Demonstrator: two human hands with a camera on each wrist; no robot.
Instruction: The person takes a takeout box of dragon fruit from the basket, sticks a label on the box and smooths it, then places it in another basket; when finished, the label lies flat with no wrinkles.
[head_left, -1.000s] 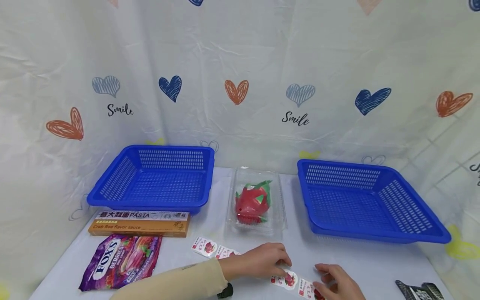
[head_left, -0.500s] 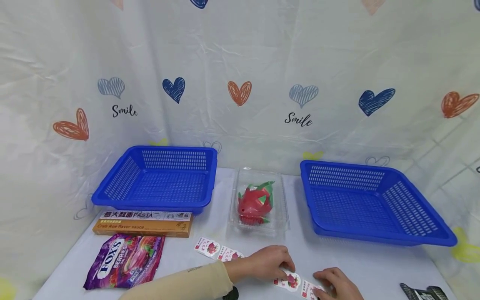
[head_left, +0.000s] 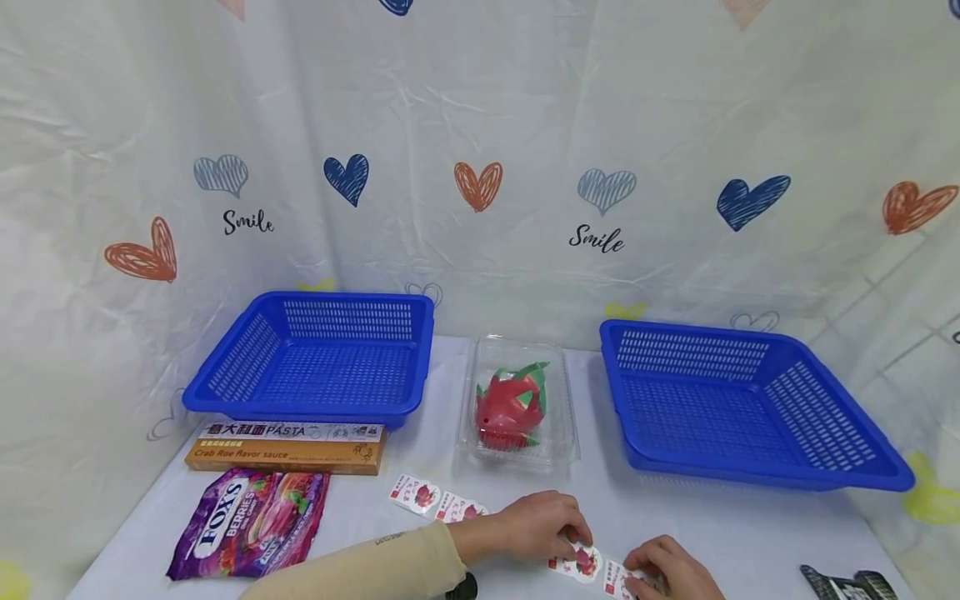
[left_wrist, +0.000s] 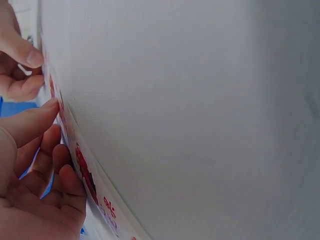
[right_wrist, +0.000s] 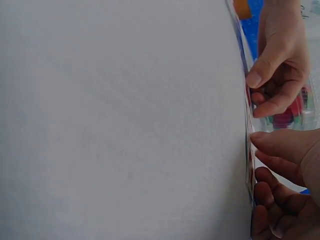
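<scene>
Here, the left hand (head_left: 536,525) and the right hand (head_left: 667,567) both pinch a strip of stickers (head_left: 588,565) lying flat at the table's (head_left: 750,525) near edge; it looks thin, limp and tear-prone, best lifted by an edge. Left to right, one blue basket (head_left: 315,362) holds nothing, the clear clamshell (head_left: 517,404) holds a dragon fruit (head_left: 510,404), and the other blue basket (head_left: 742,400) holds nothing.
</scene>
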